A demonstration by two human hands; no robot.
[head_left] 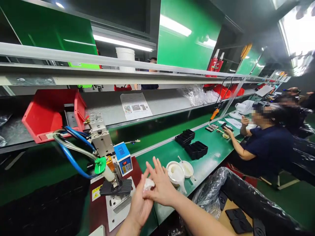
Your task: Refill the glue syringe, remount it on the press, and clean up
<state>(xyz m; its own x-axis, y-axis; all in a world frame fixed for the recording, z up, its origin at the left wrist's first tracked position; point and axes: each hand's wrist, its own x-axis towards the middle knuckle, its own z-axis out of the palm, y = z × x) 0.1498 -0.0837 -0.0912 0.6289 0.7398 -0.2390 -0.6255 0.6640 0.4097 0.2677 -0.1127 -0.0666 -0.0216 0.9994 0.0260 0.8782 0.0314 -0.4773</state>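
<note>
My left hand (pixel 139 205) and my right hand (pixel 161 185) meet over the near edge of the green bench. A small white wad (pixel 148 184), like cloth or tissue, is pressed between them. The right hand's fingers are stretched out and lie across the left hand. Just left of my hands stands a dispensing fixture (pixel 115 186) with a green-capped syringe and a black part under its tip. To the right sit a white round container (pixel 175 173) and a small white bowl (pixel 187 168).
A red bin (pixel 49 114) sits on the shelf at left, with blue hoses (pixel 73 157) below. Black trays (pixel 192 144) lie further along the bench. A seated person in a dark shirt (pixel 268 147) works at right. A plastic-wrapped bin (pixel 246 200) stands by my right arm.
</note>
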